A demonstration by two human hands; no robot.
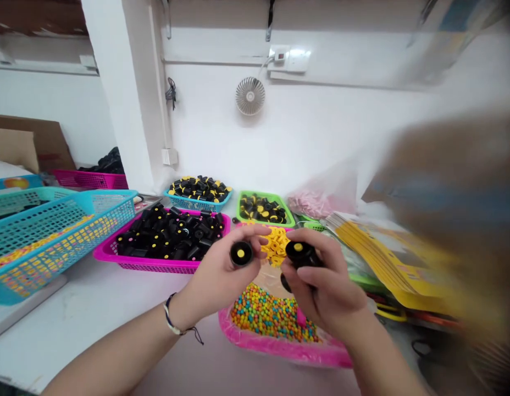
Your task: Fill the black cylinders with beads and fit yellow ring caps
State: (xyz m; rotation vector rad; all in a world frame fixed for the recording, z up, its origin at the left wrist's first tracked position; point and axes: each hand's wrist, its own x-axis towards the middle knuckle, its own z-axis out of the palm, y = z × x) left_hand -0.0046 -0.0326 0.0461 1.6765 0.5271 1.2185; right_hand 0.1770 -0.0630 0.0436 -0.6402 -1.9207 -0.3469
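Observation:
My left hand (222,275) wears a braided wristband and is closed around a black cylinder (234,259), whose round end with a yellow centre faces me. In my right hand (333,280) is another black cylinder (294,254) with a yellow centre. A further dark round part shows under that hand's fingers, partly hidden. Both hands are held above a pink tray (280,352) lined with clear plastic, which holds many small multicoloured beads (271,316). Behind the fingers lie yellow ring-shaped pieces (275,242).
A magenta basket (102,253) of black cylinders stands to the left. Blue (197,205) and green (290,217) baskets behind hold black and yellow parts. Larger blue baskets (115,206) sit far left. Yellow packaging (374,264) is stacked right, beside a blurred brown shape.

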